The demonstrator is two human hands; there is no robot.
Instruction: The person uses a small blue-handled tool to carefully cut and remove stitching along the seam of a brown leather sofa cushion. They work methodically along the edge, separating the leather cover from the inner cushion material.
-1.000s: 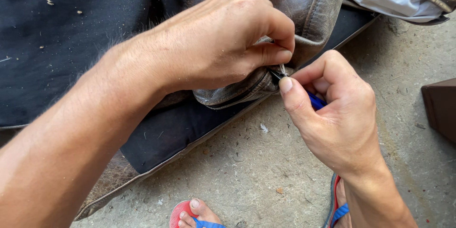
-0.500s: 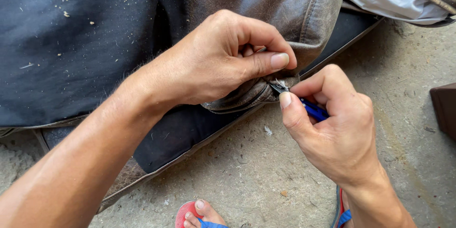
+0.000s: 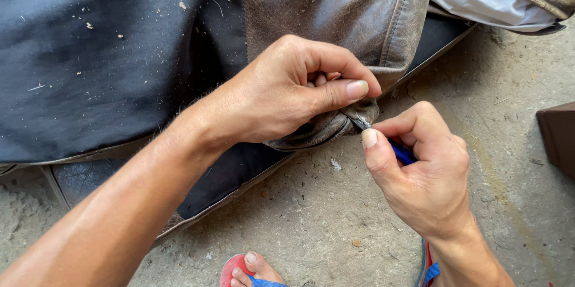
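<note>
While the left hand (image 3: pixel 287 92) bunches up a fold of worn brown leather (image 3: pixel 335 5) at the corner of the cushion, its thumb lying flat across the top of the pinch, the right hand (image 3: pixel 428 176) comes in from below with a small blue-handled tool (image 3: pixel 400 153), gripped between thumb and curled forefinger. Its dark tip (image 3: pixel 361 123) now sits right at the puckered lip of the leather, just under the left thumb. A second ago both hands were a little higher and closer together, with the left fingers wrapped further over the edge; since then the left hand has rolled back slightly, the thumb has stretched out, and the rolled seam (image 3: pixel 317 134) beneath it shows more plainly. That suggests, to my eye, that the grip has been reset so that the tip can get at the stitching or fastening along that seam. Both hands are closed tight, one on the leather, one on the tool. The cushion lies on the rough concrete floor (image 3: pixel 335 227), its dark blue fabric underside (image 3: pixel 90 53) speckled with dust and bits of fluff, and a loose tuft lies on the concrete just below the seam. A red sandal with blue straps (image 3: pixel 239 269) peeks in at the bottom edge, and a brown box corner (image 3: pixel 557 137) stands off to the right.
</note>
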